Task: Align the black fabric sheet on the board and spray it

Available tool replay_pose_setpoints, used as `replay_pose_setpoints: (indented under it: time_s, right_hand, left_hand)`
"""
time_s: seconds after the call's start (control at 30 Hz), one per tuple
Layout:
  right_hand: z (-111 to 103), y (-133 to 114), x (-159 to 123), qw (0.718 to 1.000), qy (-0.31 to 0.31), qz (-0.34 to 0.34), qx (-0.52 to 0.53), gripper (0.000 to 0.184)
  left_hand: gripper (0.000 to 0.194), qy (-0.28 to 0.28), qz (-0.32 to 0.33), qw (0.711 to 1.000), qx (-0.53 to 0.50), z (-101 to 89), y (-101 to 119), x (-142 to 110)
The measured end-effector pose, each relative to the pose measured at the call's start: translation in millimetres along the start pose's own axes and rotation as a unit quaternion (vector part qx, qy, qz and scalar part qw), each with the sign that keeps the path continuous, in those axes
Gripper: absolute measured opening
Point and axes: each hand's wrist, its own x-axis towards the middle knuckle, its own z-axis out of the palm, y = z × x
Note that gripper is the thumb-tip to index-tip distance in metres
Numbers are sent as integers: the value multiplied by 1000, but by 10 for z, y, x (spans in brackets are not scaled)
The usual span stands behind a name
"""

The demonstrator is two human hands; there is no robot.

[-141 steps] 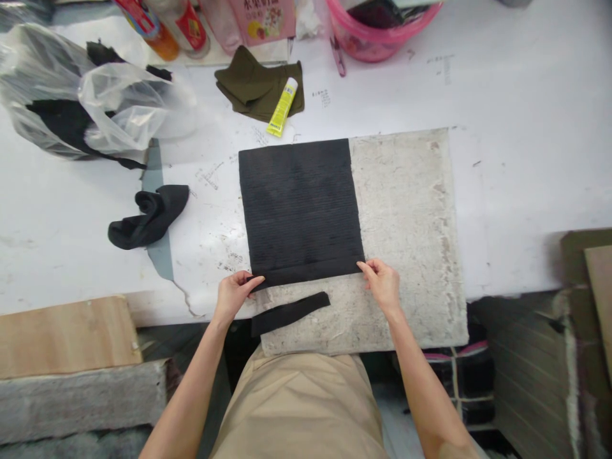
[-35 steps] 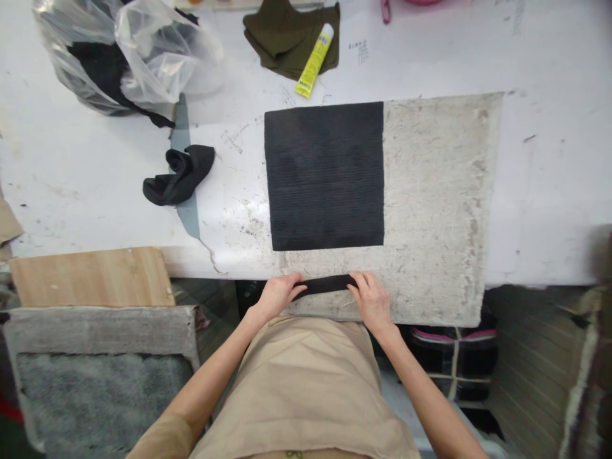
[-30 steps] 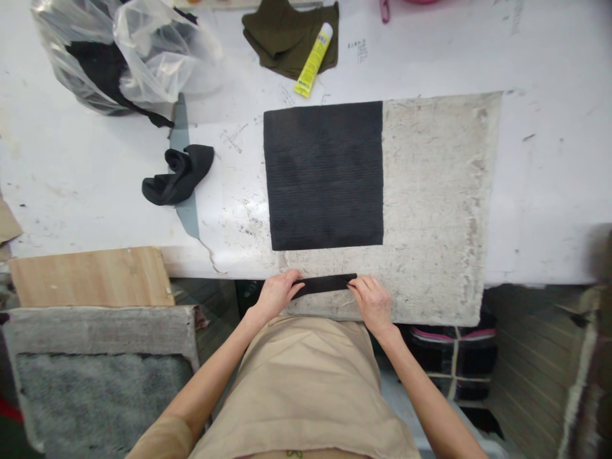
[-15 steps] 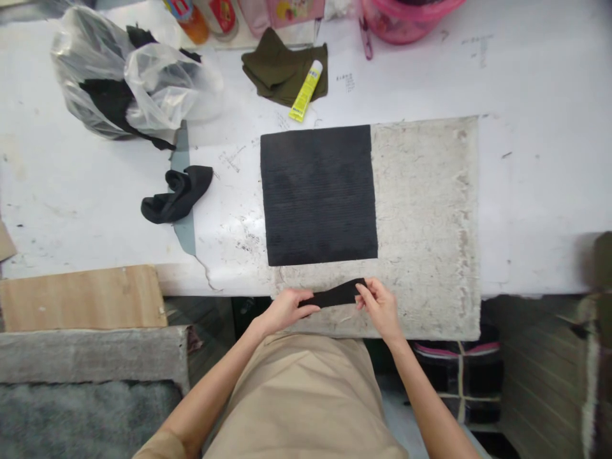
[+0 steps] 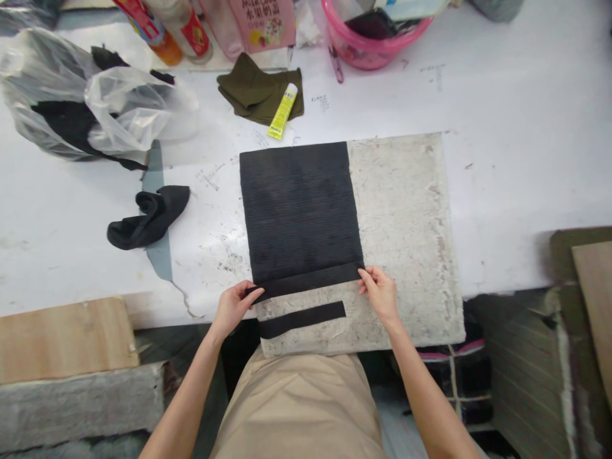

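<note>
A black fabric strip (image 5: 306, 282) stretches between my two hands along the near edge of a black ribbed square (image 5: 299, 210). My left hand (image 5: 235, 309) pinches the strip's left end, just off the square's near left corner. At the other end, the thumb and fingers of my right hand (image 5: 380, 292) are closed on the strip at the near right corner. A second black strip (image 5: 303, 320) lies flat, closer to my body, touched by neither hand. Under the pieces is a worn pale board (image 5: 404, 236).
Left on the white table (image 5: 502, 185) are a rolled black band (image 5: 148, 220) and a clear plastic bag (image 5: 138, 105) with black cloth. Behind the square, a yellow tube (image 5: 283, 111) rests on olive fabric (image 5: 246, 83). Bottles (image 5: 184, 29) and a pink basin (image 5: 370, 54) stand farther back.
My hands have moved apart and forward, and the strip between them now spans the square's near edge. A second strip now shows flat on the board. The camera view has shifted.
</note>
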Motion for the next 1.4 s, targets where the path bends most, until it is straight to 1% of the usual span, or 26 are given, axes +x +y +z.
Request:
replay_pose_setpoints:
  time_s: [0.07, 0.13, 0.23, 0.33, 0.4, 0.5, 0.6, 0.83, 1.13, 1.23, 1.4]
  right_hand:
    - [-22, -9, 23, 999, 7, -24, -44, 40]
    - [-32, -6, 39, 994, 18, -49, -97, 40]
    - [-25, 21, 63, 979, 37, -85, -183, 42]
    - [-11, 52, 87, 968, 43, -96, -226, 46]
    - [-6, 60, 99, 967, 39, -96, -234, 47]
    - [-4, 54, 111, 964, 43, -94, -246, 48]
    - [0, 53, 122, 960, 53, -89, -259, 47]
    - [13, 72, 132, 960, 64, -82, -261, 44]
    - [40, 79, 163, 950, 76, -82, -292, 51]
    - [43, 89, 171, 946, 78, -82, -305, 51]
    - [45, 98, 174, 944, 79, -81, -310, 49]
  left_hand:
    - [38, 37, 6, 999, 20, 27, -52, 35]
    - [38, 62, 13, 997, 33, 43, -75, 60]
    - [36, 67, 22, 997, 21, 54, -57, 77]
    - [34, 65, 30, 997, 16, 61, -26, 80]
    - [33, 79, 31, 996, 27, 71, -18, 85]
    - [33, 115, 27, 992, 43, 94, -32, 106]
    - [33, 135, 26, 990, 35, 108, -67, 136]
    - [33, 116, 15, 993, -9, 86, -122, 155]
    - [33, 139, -6, 989, -59, 122, -60, 191]
    - [34, 148, -9, 987, -68, 132, -77, 201]
    - [33, 143, -11, 986, -88, 141, -120, 209]
